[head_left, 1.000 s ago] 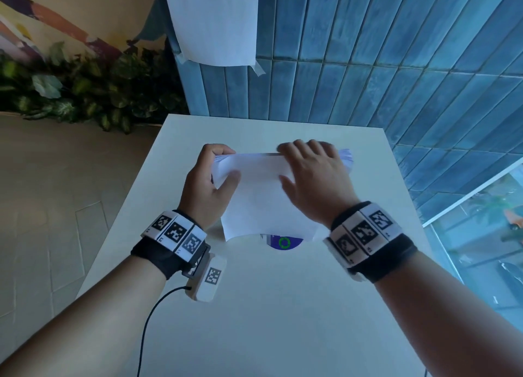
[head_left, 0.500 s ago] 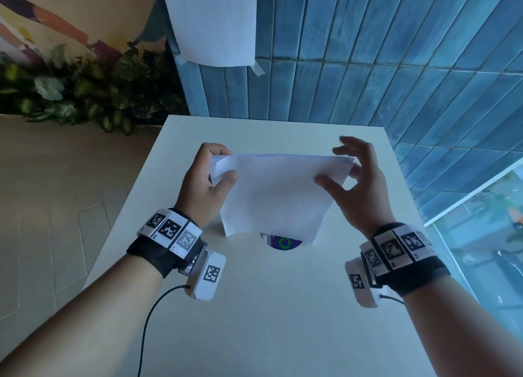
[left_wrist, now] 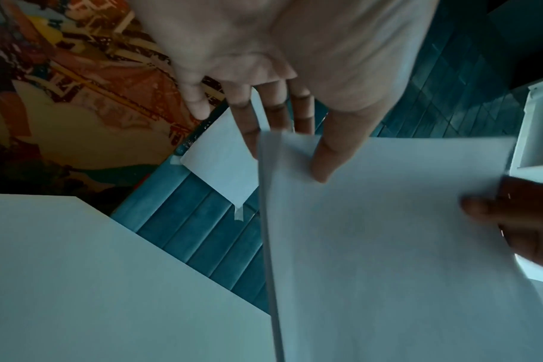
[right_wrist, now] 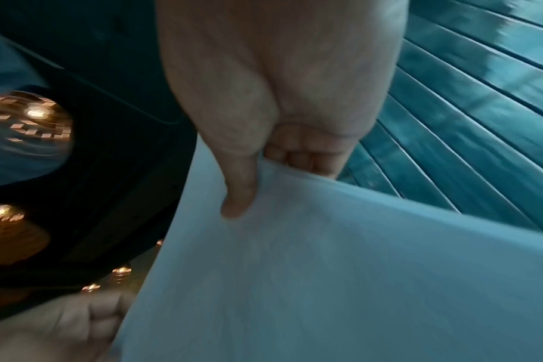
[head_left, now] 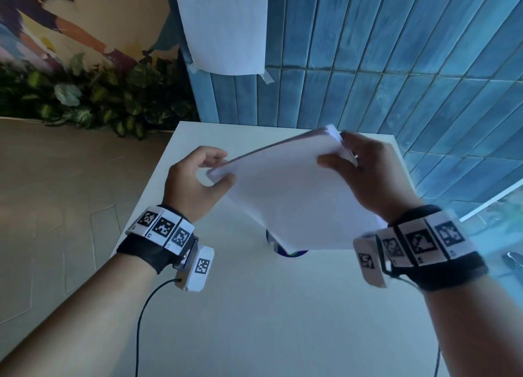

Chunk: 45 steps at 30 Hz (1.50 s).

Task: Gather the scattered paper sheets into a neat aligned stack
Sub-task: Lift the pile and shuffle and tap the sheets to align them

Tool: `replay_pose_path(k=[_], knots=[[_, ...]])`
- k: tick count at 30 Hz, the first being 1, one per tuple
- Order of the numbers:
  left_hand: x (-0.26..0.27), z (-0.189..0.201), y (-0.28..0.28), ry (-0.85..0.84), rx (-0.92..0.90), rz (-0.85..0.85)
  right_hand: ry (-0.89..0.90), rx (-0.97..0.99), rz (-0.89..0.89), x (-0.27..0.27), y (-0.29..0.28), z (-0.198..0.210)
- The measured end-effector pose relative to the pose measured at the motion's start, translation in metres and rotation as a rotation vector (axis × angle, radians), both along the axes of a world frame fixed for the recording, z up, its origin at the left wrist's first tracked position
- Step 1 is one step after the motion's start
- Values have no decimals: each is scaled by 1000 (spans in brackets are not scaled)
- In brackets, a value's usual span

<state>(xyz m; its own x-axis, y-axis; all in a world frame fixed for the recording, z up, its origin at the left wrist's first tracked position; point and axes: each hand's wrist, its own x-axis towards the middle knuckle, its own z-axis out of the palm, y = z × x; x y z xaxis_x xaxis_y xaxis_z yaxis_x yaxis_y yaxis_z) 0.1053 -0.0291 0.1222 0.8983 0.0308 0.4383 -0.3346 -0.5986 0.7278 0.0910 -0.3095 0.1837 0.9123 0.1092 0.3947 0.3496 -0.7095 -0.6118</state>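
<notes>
White paper stack (head_left: pixel 297 195) tilted in the air above the pale table (head_left: pixel 254 306), left hand (head_left: pixel 192 184) pinching its left corner, right hand (head_left: pixel 365 176) gripping its far right corner, thumb on top, blue sticker (head_left: pixel 291 252) beneath.

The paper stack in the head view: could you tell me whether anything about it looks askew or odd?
Slightly. The paper stack is held tilted above the table between the left hand and right hand, and sheets at its far right corner look fanned, not flush.
</notes>
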Motion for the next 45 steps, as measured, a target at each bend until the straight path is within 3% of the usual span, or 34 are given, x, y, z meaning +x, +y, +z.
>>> replay_pose_path(k=[3,7,11,16,21,31,38,41,45], knots=[[-7,0,-12,52,-37,-115,-13,-348,66,-1,19,38],[-21,-7,-50,142,-178,-332,85,-702,175,2,52,29],[-34,-38,-61,206,-241,-209,86,-818,252,-4,72,-10],[-48,-69,-48,316,-333,-137,54,-699,255,-22,85,-65],[-47,-77,-47,358,-343,-123,-33,-677,244,-30,89,-89],[-40,-75,-45,450,-444,-174,-66,-625,182,-19,63,-95],[-36,-55,-18,447,-621,-153,109,-576,17,3,0,-69],[-35,-51,-5,435,-667,-154,255,-411,-71,4,-29,-65],[-33,-51,3,451,-681,-191,343,-1,-84,2,-54,-73]])
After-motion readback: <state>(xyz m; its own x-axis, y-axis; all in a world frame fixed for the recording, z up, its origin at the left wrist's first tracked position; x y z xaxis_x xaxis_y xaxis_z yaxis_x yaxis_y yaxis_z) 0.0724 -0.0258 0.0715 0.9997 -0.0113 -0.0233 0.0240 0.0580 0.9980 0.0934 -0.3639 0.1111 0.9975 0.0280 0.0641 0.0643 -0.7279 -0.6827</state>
